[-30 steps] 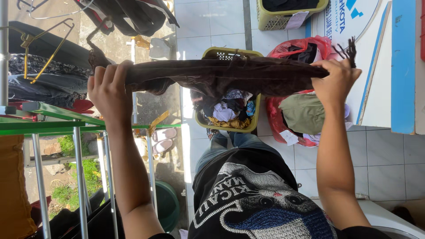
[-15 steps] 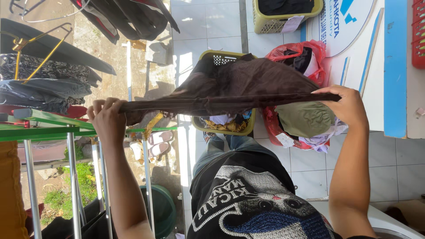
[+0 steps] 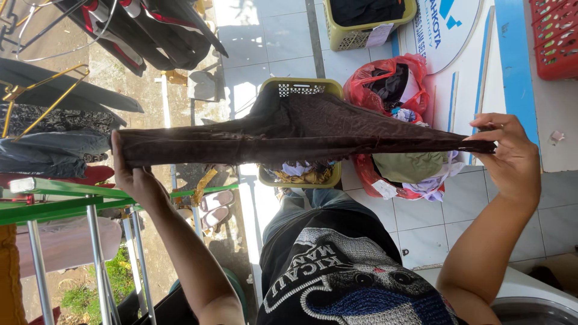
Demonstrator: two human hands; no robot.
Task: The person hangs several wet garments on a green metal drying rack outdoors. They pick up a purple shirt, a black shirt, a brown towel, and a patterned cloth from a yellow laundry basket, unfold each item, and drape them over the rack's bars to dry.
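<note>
The dark brown garment [image 3: 301, 129], bunched and sagging a second ago, now hangs stretched flat between the left hand [image 3: 135, 171] and right hand [image 3: 512, 153], both pinching its ends, above the yellow-green laundry basket [image 3: 301, 90] beyond them.

The long dark brown cloth [image 3: 301, 129] stretches between the left hand [image 3: 135, 174] and right hand [image 3: 509, 156], before the yellow-green plastic laundry basket [image 3: 301, 90]; the red plastic bag of clothes [image 3: 391, 84] sits just beside that basket.
</note>
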